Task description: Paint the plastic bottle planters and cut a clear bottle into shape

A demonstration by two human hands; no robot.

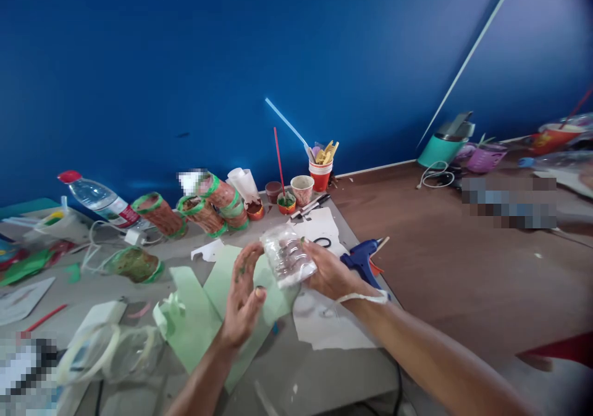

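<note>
Over the middle of the table, my right hand grips a clear ribbed plastic piece, like a cut bottle section, with a whitish edge at its lower end. My left hand is just left of it, thumb and fingers apart, with green smears on the fingers. Whether its fingertips touch the plastic I cannot tell. Beneath the hands lie pale green paper and a torn white sheet. A blue glue gun rests beyond my right wrist.
Several brown cylinders with green rims, such as this leaning one, stand toward the blue wall. Nearby are a water bottle, a paint cup with a red stick and a red-and-white cup of cutlery. Clear goggles lie front left.
</note>
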